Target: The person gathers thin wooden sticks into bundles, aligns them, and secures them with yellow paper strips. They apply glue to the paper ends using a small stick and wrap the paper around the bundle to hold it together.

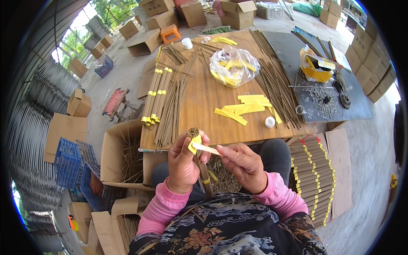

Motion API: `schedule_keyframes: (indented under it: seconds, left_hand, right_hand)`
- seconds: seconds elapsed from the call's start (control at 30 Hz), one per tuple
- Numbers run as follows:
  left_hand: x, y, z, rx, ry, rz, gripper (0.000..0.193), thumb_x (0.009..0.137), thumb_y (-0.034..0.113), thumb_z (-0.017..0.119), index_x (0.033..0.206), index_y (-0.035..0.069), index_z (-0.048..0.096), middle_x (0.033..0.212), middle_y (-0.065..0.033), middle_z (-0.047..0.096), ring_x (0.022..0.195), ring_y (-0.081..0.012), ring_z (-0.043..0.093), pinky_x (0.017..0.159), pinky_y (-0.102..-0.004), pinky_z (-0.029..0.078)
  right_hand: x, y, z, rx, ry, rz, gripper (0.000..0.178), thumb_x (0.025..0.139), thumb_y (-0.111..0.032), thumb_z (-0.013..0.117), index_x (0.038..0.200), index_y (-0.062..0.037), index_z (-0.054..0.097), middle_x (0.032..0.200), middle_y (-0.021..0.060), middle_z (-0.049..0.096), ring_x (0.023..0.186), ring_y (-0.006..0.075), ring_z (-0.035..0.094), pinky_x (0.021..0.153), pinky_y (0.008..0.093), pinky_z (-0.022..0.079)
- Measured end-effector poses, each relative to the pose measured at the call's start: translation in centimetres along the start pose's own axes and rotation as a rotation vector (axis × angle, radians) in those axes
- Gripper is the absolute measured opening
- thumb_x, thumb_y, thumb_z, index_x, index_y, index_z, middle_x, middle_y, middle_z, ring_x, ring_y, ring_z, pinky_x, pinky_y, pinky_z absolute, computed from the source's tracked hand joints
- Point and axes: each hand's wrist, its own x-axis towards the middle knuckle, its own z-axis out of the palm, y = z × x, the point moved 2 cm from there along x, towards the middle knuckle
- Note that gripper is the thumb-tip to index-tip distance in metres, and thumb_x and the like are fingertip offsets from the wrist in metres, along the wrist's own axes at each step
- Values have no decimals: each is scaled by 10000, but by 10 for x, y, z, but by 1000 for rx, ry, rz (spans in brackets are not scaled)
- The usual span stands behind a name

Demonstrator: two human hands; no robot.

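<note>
My left hand (182, 169) is wrapped round a bundle of thin brown incense sticks (201, 167), its round end pointing up and away from me. Near that end a yellow paper strip (194, 144) curls about the sticks, pressed by the thumb. A second yellow band sits lower on the bundle. Between thumb and fingers my right hand (246, 165) pinches a flat wooden craft stick (207, 148). Its far tip touches the loose part of the paper strip. Ahead on the table lie loose yellow strips (244, 108) and a small white pot (270, 122).
On the wooden table (204, 114) are banded bundles (157, 95), loose sticks (172, 110) and a plastic bag of yellow strips (233, 68). A dark side table (359, 106) holds a yellow box (316, 70). Cardboard boxes (119, 148) stand left; finished bundles (314, 178) lie right.
</note>
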Motion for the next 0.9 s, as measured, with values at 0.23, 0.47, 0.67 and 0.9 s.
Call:
schedule_keyframes:
  seconds: [0.23,0.47,0.67,0.9]
  left_hand:
    - [-5,7,0,-45,-32,41,270,878,224,515,1054,21,547,929,-124,557,614,-147,499,527,-246,417]
    - [-8,8,-1,36,-3,66,334,874,289,514,1011,-15,523,910,-122,530,578,-141,484,494,-245,401]
    - [-8,13,3,-6,-109,58,308,881,244,513,1071,4,545,924,-117,562,627,-134,497,538,-236,419]
    - [-11,11,1,10,-81,59,320,880,262,513,1052,-6,546,916,-120,558,617,-136,505,531,-228,414]
  right_hand:
    - [5,-5,9,-130,64,-104,409,719,51,637,1109,-58,578,806,94,569,680,192,539,582,260,438]
    - [7,-12,8,-49,3,-128,372,733,44,630,1092,-38,581,795,108,571,660,201,549,581,255,438]
    - [0,-8,8,659,-144,478,221,854,-66,551,1059,13,576,741,35,576,672,85,536,594,209,427]
    - [5,-14,4,726,-250,617,185,872,-81,523,1016,9,595,660,-4,544,567,41,457,476,171,323]
